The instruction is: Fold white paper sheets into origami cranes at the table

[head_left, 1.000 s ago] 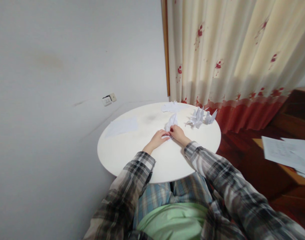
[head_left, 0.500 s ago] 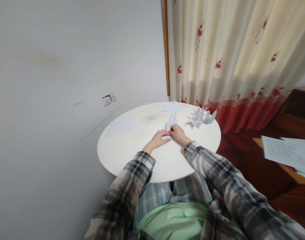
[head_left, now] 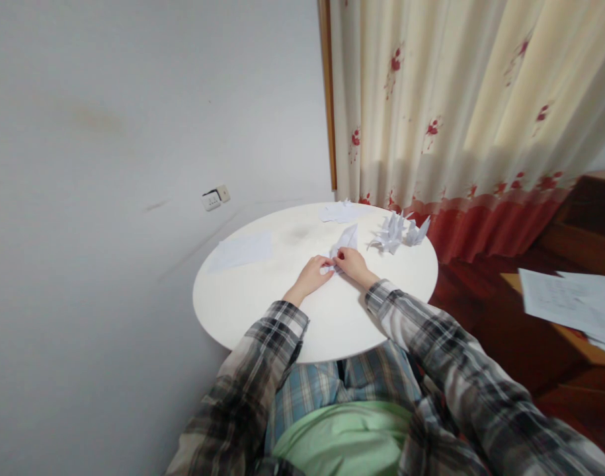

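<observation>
A partly folded piece of white paper (head_left: 346, 239) lies over the round white table (head_left: 262, 297), its pointed end toward the back right. My left hand (head_left: 315, 274) pinches the paper's near left end between thumb and fingers. Close beside it, my right hand (head_left: 352, 263) grips the same paper with curled fingers, from the right. The fingertips of both hands almost meet and cover the paper's near part. Several folded paper cranes (head_left: 392, 233) stand in a cluster to the right of my hands.
Flat white sheets (head_left: 245, 250) lie at the table's left, and more paper (head_left: 339, 211) lies at the back edge. A wall socket (head_left: 211, 199) is at the left. A patterned curtain (head_left: 461, 119) hangs behind. Papers (head_left: 570, 301) rest on wooden furniture at right.
The folded paper has turned slightly, its far tip shifting right. My left hand has moved a little, its fingers closing in on the paper's near end. My right hand stays nearly in place.
</observation>
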Tool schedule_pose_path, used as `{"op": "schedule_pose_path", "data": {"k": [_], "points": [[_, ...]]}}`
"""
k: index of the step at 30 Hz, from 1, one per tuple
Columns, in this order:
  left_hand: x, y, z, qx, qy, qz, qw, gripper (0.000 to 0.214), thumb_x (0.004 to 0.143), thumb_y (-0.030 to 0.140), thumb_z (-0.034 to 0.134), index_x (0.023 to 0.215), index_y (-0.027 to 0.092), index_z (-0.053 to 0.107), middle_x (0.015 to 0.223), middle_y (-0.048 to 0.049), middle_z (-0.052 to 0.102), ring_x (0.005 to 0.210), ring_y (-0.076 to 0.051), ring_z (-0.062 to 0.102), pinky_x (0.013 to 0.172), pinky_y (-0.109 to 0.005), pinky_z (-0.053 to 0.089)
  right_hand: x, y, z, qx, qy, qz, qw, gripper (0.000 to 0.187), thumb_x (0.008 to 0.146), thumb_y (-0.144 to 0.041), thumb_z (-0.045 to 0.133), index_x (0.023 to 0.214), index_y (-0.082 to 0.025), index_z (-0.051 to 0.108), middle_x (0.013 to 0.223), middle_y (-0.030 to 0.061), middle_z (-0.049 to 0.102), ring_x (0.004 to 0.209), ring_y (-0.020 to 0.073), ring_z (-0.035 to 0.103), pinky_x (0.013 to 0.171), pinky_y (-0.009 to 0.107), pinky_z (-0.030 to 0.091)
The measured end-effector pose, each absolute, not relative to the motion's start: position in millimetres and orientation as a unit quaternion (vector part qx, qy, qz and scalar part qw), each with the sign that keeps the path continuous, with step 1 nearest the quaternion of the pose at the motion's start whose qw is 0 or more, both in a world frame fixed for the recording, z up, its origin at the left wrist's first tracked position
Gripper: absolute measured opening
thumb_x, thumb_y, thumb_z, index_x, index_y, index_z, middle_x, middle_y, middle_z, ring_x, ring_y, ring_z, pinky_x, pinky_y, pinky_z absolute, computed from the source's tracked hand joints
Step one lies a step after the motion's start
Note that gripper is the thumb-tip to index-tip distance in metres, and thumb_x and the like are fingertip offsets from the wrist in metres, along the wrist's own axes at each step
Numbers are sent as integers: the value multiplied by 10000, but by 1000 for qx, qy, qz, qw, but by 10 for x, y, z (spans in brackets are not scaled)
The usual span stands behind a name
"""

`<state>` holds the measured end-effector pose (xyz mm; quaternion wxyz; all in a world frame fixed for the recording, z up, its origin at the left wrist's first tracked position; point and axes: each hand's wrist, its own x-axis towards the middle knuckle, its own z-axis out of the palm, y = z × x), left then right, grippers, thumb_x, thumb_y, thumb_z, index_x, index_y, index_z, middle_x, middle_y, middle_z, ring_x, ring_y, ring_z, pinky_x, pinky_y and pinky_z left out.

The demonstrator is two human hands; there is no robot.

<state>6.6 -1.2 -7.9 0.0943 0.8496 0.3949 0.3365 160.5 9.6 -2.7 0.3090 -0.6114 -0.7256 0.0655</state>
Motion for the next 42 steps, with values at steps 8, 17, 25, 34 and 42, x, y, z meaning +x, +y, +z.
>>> {"op": "schedule_pose_path", "data": {"k": [8, 17, 25, 34, 42], "points": [[44, 29, -104, 850, 407, 327, 73, 172, 761, 256, 534, 899, 163, 576, 892, -46, 583, 869, -163, 527, 836, -317, 426, 1604, 80, -1, -618, -722, 71, 304, 174, 792, -257, 486, 813, -138, 611, 806, 75, 647, 709, 140, 547, 589, 228, 306], [79, -106, 17, 826, 508, 241, -42, 110, 736, 221, 529, 829, 165, 545, 832, -37, 578, 816, -159, 520, 743, -276, 410, 1599, 75, 4, -624, -724, 70, 284, 199, 803, -241, 461, 845, -123, 616, 844, 78, 653, 761, 141, 563, 631, 216, 334], [140, -217, 118, 809, 556, 173, -75, 125, 745, 258, 502, 816, 168, 551, 851, -43, 598, 825, -171, 541, 721, -276, 390, 1601, 70, 5, -621, -724, 73, 290, 200, 801, -228, 462, 859, -118, 619, 841, 87, 651, 748, 137, 561, 641, 217, 341], [133, -204, 100, 803, 563, 162, -115, 175, 792, 217, 423, 837, 180, 588, 870, -57, 603, 841, -175, 551, 718, -275, 393, 1602, 102, -37, -608, -728, 59, 311, 175, 795, -222, 466, 818, -131, 613, 810, 74, 654, 726, 139, 559, 629, 222, 336], [186, -257, 162, 782, 597, 127, -123, 223, 805, 218, 410, 880, 158, 611, 903, -79, 620, 855, -182, 569, 726, -275, 413, 1597, 116, -47, -610, -728, 63, 306, 175, 793, -213, 467, 816, -130, 620, 815, 80, 657, 727, 140, 564, 636, 218, 343]]}}
